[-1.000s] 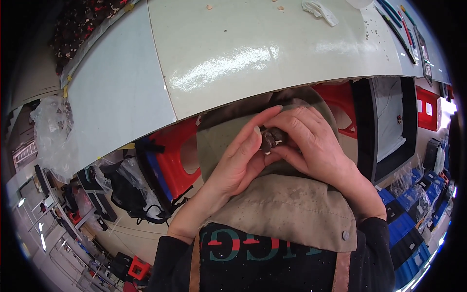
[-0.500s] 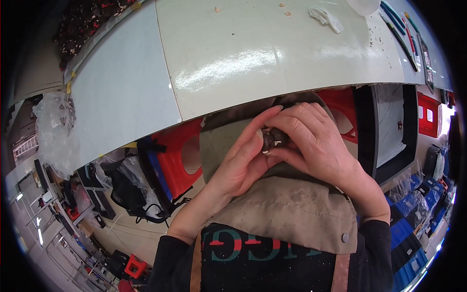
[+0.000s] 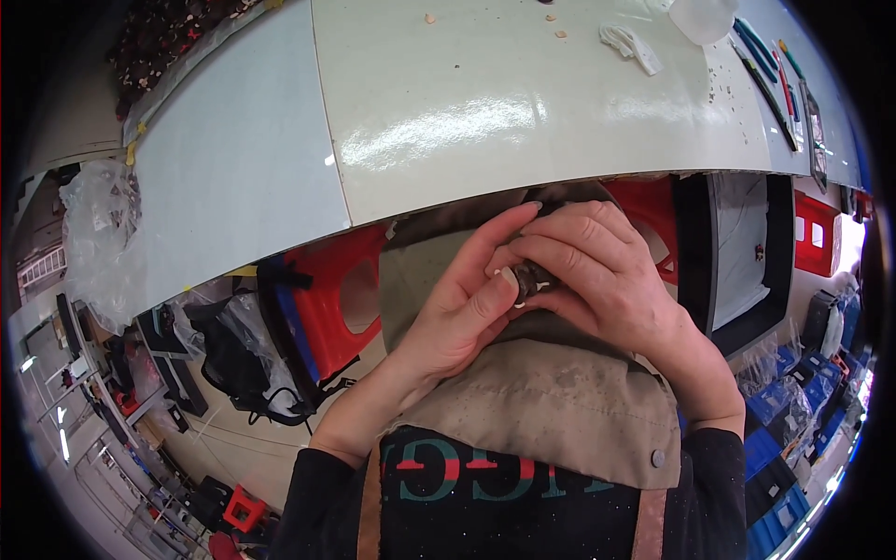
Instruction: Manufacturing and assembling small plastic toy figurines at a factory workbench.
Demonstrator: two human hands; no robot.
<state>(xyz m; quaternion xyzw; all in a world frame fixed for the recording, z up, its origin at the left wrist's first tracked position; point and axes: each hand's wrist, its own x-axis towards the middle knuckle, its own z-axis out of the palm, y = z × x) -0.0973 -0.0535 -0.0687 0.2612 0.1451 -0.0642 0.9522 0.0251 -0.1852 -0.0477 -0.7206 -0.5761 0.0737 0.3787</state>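
Observation:
Between my two hands, over my lap and just short of the table's edge, is a small dark brown piece with pale whitish spots. My left hand grips it from the left, its thumb pressed against the near side. From the right my right hand curls over the same piece, with the fingers across the top and the thumb below. The fingers hide much of the piece, so its exact kind cannot be made out.
The pale table spans ahead, with a white cloth strip, small crumbs and, at far right, pliers and pens. Dark mixed pieces lie at far left. A black-framed tray is right of my lap; a red stool is left.
The brown piece has turned slightly in my fingers, and my left thumb has shifted over its near side. Both hands keep hold of it in about the same place.

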